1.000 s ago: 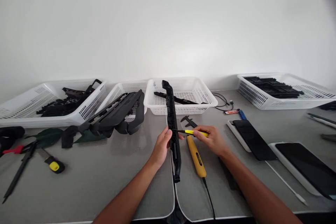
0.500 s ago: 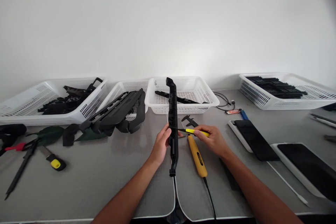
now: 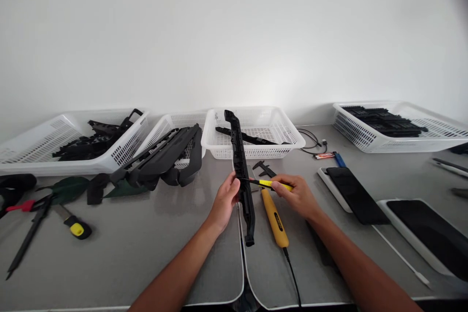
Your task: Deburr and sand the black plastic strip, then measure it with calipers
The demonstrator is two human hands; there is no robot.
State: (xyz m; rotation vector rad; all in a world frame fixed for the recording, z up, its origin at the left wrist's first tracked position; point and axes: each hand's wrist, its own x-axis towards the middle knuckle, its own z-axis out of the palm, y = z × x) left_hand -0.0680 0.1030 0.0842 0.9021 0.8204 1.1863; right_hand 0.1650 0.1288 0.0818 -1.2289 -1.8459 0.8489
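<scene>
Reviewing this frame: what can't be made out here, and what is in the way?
Head view, the only one:
- Tip of the yellow knife in the right hand: hidden against the long black part; contact unclear.
- Left hand fingers: behind that part.
- Print on the yellow-handled tool: too small.
- Black pieces in the far right basket: too small to identify.
- Black object at the left edge: cut off.

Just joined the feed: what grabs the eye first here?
At centre, the left hand grips a long black part while the right hand holds a yellow knife against it. A yellow-handled tool lies below them, and white baskets of black parts line the wall.
</scene>
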